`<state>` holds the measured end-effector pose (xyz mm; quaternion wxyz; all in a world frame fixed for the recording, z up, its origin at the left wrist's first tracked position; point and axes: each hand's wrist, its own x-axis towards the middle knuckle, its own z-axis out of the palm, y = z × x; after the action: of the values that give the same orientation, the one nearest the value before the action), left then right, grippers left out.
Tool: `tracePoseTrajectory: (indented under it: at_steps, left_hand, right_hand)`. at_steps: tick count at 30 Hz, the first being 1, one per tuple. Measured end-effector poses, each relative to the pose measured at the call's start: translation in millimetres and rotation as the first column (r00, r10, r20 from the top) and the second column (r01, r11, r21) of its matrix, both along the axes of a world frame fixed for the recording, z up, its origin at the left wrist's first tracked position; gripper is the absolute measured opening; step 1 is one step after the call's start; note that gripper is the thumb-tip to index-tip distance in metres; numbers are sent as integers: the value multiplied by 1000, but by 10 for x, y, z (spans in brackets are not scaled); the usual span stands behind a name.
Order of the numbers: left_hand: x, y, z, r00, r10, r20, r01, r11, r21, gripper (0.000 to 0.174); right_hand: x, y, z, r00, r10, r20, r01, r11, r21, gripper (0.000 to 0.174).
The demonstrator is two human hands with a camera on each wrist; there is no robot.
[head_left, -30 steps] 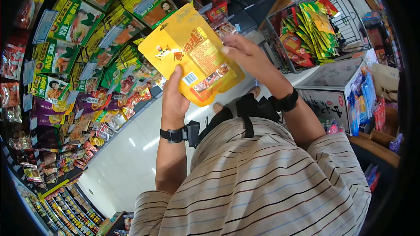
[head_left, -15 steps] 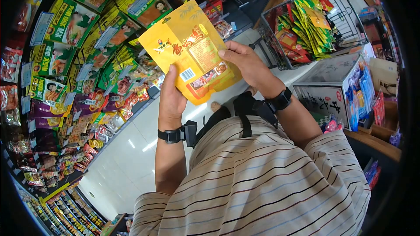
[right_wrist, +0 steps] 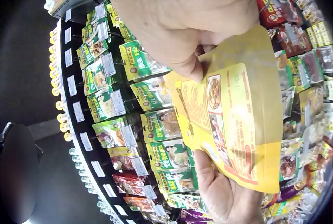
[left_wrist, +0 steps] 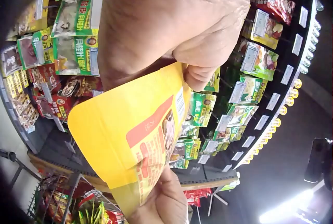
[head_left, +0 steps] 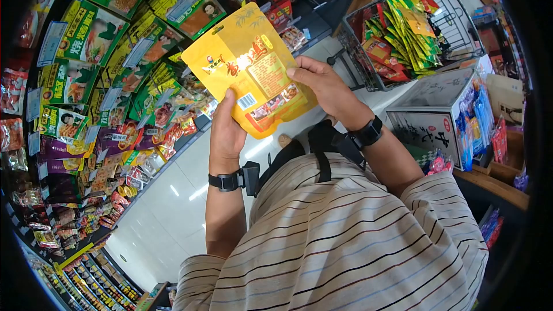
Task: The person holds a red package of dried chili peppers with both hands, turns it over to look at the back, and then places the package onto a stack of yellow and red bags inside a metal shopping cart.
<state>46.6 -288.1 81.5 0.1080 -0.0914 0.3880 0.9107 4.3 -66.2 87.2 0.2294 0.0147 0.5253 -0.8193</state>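
Your left hand (head_left: 228,129) pinches the flat yellow printed pouch (head_left: 222,46) by its lower side, thumb on its face; your right hand (head_left: 334,92) pinches the opposite edge. Grip lightly, thumbs clear of small print, face level. Green hanging packets (head_left: 92,33) flank it, opposite the wire cart (head_left: 455,20).

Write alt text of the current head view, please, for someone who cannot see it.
A person's left hand and right hand hold a yellow pouch, its barcode showing. Green hanging packets crowd the picture's left; at upper right, a wire basket holds loose packets.
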Motion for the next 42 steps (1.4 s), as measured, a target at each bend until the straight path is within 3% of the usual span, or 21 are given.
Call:
tracePoseTrajectory:
  at_steps: [19, 42]
  left_hand:
    - [-28, -64, -99, 1000, 4, 19, -5, 1000, 20, 48]
    - [13, -49, -184, 1000, 20, 18, -20, 999, -35, 48]
  right_hand:
    - [-91, -68, 33, 999, 47, 22, -49, 997, 52, 30]
    - [55, -83, 11, 997, 64, -31, -62, 996, 63, 27]
